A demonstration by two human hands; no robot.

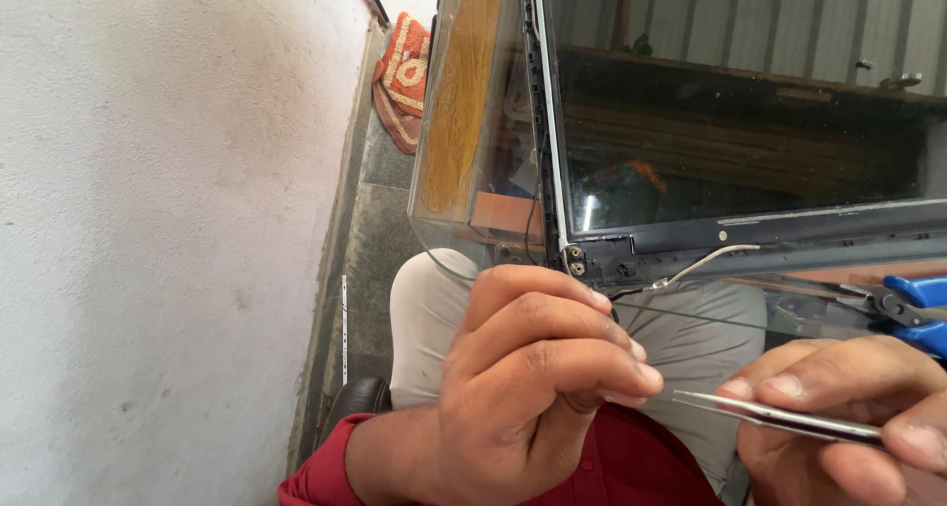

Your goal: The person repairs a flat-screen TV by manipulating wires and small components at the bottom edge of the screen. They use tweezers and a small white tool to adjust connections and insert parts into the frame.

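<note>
left hand [533, 388] fingers curled together, can't tell if anything's pinched inside, right hand [838, 417] clamped on thin silver metal tweezers [779, 417] near right, blue-handled pliers [912, 314] cut off, dark laptop screen panel [740, 151] far behind

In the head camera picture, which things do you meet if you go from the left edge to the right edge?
White wall → orange patterned cloth → left hand → metal tweezers held in the right hand → blue-handled pliers.
</note>
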